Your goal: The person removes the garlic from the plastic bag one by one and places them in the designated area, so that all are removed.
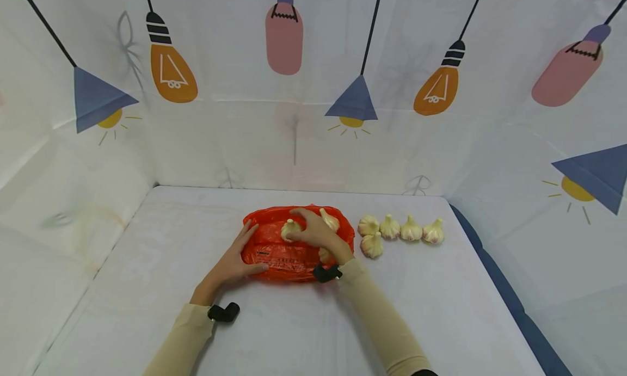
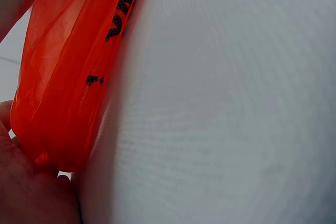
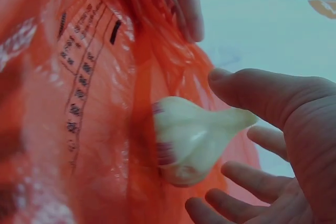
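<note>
A red plastic bag (image 1: 274,256) lies spread with its top open on the white table, black print showing on its film. Inside it a garlic bulb (image 1: 289,230) sits near my right hand (image 1: 315,232). In the right wrist view, thumb and fingers spread around this garlic bulb (image 3: 191,140) without closing on it. Another garlic bulb (image 1: 331,220) lies in the bag beyond the right hand, and one more (image 1: 324,255) is partly hidden under the wrist. My left hand (image 1: 235,262) rests against the bag's left edge, its fingers extended and thumb along the near side.
To the right of the bag, several garlic bulbs (image 1: 411,229) stand in a row, with one bulb (image 1: 372,246) nearer the front. A white curtain (image 1: 235,131) printed with lamps hangs behind the table (image 1: 431,321). Dark blue fabric (image 1: 504,289) shows past the table's right edge.
</note>
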`<state>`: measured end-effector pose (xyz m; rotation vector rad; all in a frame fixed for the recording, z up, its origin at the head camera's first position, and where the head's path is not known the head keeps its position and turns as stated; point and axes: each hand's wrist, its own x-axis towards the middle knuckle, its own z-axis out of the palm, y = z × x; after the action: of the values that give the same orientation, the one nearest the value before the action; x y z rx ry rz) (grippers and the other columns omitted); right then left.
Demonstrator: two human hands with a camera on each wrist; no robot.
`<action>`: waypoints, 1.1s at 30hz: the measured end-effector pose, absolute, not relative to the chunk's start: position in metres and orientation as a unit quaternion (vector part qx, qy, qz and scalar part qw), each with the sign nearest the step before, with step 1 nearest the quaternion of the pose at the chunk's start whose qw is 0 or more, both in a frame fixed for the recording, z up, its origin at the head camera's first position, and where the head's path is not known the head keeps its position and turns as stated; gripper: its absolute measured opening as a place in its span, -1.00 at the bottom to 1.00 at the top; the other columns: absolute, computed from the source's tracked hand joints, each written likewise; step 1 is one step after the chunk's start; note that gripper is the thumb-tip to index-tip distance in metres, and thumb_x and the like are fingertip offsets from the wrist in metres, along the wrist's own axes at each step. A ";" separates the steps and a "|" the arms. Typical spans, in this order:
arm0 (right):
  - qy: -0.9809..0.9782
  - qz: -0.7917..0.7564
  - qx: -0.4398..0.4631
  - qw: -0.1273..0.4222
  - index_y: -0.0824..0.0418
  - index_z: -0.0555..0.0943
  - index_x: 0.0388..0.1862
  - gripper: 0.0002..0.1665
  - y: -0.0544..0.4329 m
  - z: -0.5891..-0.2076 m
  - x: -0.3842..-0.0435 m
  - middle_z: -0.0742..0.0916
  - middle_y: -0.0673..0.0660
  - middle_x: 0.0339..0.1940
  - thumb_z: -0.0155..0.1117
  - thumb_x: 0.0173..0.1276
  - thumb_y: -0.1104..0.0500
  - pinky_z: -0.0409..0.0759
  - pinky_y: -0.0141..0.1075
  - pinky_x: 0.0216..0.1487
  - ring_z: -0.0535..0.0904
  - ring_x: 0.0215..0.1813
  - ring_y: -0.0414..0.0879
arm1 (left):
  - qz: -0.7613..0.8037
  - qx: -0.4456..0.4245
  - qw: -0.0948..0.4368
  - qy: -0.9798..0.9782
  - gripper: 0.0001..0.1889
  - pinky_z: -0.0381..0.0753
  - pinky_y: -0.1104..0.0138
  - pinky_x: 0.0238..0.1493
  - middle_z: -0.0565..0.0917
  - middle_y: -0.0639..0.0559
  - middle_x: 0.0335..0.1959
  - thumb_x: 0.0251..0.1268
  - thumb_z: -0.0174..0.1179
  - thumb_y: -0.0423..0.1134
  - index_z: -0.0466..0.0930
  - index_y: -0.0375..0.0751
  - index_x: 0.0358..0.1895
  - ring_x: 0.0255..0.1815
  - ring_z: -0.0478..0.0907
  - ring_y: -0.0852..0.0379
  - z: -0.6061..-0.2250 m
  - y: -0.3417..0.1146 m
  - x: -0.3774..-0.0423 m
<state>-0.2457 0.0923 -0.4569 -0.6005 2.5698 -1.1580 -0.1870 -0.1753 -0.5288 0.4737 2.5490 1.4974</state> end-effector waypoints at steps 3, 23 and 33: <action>0.889 -0.394 -0.199 0.125 0.22 0.39 0.50 -0.16 0.092 -0.460 -0.244 0.51 0.20 0.49 0.50 0.33 0.02 0.36 0.08 0.54 0.39 0.52 0.13 | 0.500 0.158 0.075 0.849 0.16 -0.05 -0.43 0.52 -0.22 -0.02 0.75 0.10 0.53 0.05 -0.04 -0.07 0.69 0.71 -0.25 -0.33 -0.529 -0.175 -0.187; 0.891 -0.400 -0.177 0.119 0.24 0.57 0.30 -0.46 0.097 -0.471 -0.248 0.69 0.19 0.25 0.45 0.38 0.19 0.65 -0.07 0.23 0.64 0.17 0.04 | 0.502 0.155 0.077 0.848 0.15 -0.07 -0.43 0.52 -0.23 -0.01 0.75 0.11 0.53 0.03 -0.03 -0.02 0.69 0.71 -0.26 -0.32 -0.529 -0.175 -0.187; 0.888 -0.407 -0.176 0.121 0.22 0.61 0.23 -0.57 0.098 -0.472 -0.250 0.70 0.18 0.22 0.40 0.41 0.19 0.70 -0.11 0.16 0.69 0.11 0.04 | 0.505 0.159 0.074 0.845 0.15 -0.05 -0.43 0.52 -0.22 -0.04 0.74 0.09 0.53 0.03 -0.02 -0.05 0.69 0.71 -0.25 -0.34 -0.527 -0.175 -0.186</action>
<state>-0.2499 0.0979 -0.4724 -0.5150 2.5944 -1.1881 -0.1863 -0.1746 -0.5272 0.4767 2.5374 1.5155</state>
